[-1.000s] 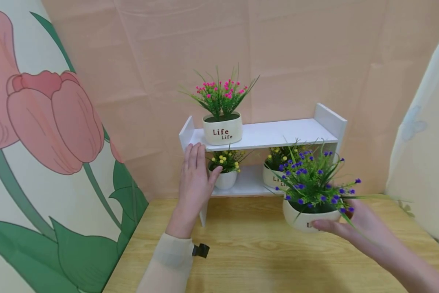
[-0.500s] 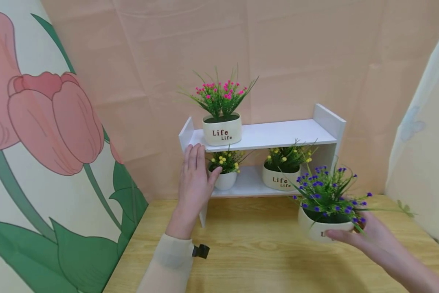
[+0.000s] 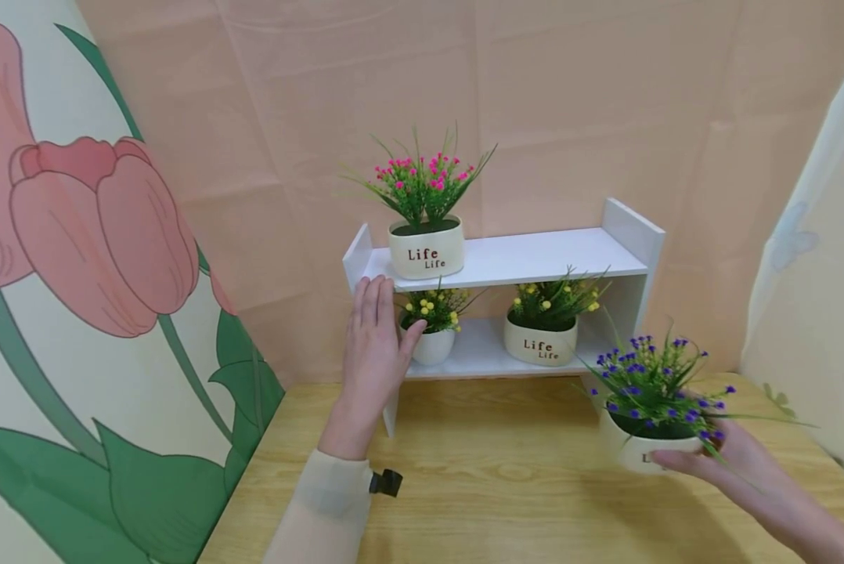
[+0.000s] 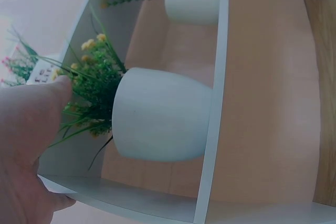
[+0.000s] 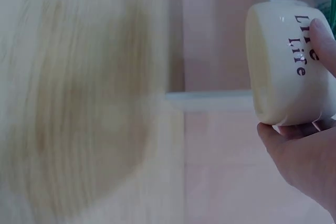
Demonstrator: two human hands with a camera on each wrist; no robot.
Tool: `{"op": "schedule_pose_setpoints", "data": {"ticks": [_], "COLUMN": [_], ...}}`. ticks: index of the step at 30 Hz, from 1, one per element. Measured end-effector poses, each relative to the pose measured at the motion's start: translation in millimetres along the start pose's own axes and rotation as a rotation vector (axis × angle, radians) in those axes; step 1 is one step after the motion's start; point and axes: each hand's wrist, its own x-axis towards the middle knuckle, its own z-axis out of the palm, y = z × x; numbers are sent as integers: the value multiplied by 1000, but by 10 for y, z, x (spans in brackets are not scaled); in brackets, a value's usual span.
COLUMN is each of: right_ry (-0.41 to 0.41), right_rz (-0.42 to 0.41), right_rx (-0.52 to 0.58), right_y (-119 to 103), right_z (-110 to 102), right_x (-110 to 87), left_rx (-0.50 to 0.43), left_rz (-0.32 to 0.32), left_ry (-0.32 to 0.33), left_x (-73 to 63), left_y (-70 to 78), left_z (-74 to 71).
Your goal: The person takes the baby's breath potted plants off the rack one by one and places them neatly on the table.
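While our right hand [image 3: 732,460] curls thumb and fingers round the purple-flowered pot [image 3: 653,419], above the table [image 3: 478,486] at four o'clock from the shelf [image 3: 542,254], our left hand [image 3: 374,348] rests straight, unclenched fingers on that shelf's nine o'clock end. From those fingers, we find the pink-flowered pot [image 3: 427,247] at one o'clock, a round yellow-flowered pot [image 3: 436,345] and an oblong yellow-flowered pot [image 3: 540,341] nearer three.

Tulip mural [image 3: 101,235] left, peach backdrop [image 3: 570,102], wooden tabletop [image 3: 485,478].
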Motion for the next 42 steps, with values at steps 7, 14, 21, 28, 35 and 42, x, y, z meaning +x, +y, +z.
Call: {"op": "schedule_pose_setpoints", "data": {"ticks": [7,14,21,28,35,42], "right_ry": [22,13,-15,-45,-61,-56], "right_rz": [-14,-15,17,56,62,47], "right_rx": [-34,-15,60,17,17,81], "right_y": [288,591,843,939,1079,1186], "right_z": [-11,-28,-36,-81,-64,-30], "right_x": [-19,-30,-5,26,83,125], "left_rx": [-2,-9,-20,-26,-15,0], "left_rz": [-4,-9,-5,-10,-21,-7], "left_ry": [-6,-6,5,-3,-3,5], "left_x": [-4,4,-1,-10,-23,-11], "left_y": [6,0,-22,-4,-14,-13], "left_z": [-10,-1,13,6,28,38]}}
